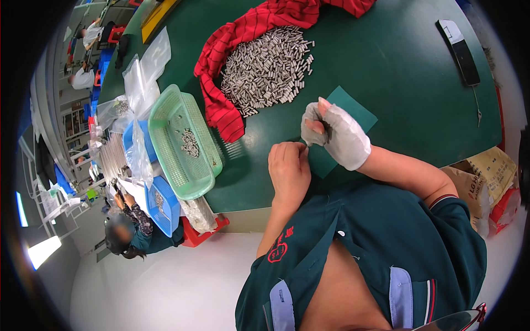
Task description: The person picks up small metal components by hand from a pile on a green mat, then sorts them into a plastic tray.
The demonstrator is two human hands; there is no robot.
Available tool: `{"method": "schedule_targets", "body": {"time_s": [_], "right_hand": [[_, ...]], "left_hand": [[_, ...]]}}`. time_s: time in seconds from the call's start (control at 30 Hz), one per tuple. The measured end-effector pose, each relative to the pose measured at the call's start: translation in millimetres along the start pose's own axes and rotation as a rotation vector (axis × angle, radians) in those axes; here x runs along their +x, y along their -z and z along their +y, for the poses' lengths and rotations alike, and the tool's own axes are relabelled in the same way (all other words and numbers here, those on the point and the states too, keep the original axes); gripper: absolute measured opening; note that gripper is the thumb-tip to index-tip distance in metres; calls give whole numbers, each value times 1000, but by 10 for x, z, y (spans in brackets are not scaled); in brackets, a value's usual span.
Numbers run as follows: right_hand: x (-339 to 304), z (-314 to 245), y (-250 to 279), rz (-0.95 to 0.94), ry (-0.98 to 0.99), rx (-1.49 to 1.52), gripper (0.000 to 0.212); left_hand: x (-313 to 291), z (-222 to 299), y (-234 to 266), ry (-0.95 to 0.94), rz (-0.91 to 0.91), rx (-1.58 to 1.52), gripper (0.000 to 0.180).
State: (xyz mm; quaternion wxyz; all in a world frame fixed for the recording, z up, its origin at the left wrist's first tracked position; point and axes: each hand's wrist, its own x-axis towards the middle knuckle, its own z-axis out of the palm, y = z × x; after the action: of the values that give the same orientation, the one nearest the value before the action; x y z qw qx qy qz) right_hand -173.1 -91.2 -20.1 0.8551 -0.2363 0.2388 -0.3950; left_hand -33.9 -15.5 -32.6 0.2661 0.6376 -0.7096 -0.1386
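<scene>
clerk: head view. what is hard to make out?

inspector: the fingertips. the left hand (290, 172), bare, has its fingers curled with the thumb beside them; the right hand (338, 132), in a pale glove that leaves some fingertips bare, is half closed just beside it. whether either grips a piece, i cannot tell.

clerk: also obscured?

inspector: the green sheet (353, 107) on the table (397, 71), partly covered by the right hand. the red striped cloth (218, 55) runs out of view at the top edge.

clerk: where are the metal pieces?

inspector: a heap of small metal cylinders (270, 66) lies on the table beyond the hands, the cloth curving round its left and far sides.

clerk: containers?

inspector: the green basket (160, 113), left of the heap, holds a small pile of metal pieces (190, 144) on its floor. the blue tray (170, 216) beside it holds small pieces, too small to identify. a blue bin (128, 139) is partly covered by clear plastic (144, 160); its contents cannot be determined.
</scene>
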Motion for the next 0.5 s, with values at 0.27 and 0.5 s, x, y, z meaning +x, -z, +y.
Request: {"method": "schedule_targets", "body": {"time_s": [0.27,0.5], "right_hand": [[-17,42,7,7,4,-101,46],[-13,78,50,-37,66,-70,45]], "left_hand": [[-53,-19,-68,10,71,-12,13],[-39,5,-114,-5,115,0,14]]}}
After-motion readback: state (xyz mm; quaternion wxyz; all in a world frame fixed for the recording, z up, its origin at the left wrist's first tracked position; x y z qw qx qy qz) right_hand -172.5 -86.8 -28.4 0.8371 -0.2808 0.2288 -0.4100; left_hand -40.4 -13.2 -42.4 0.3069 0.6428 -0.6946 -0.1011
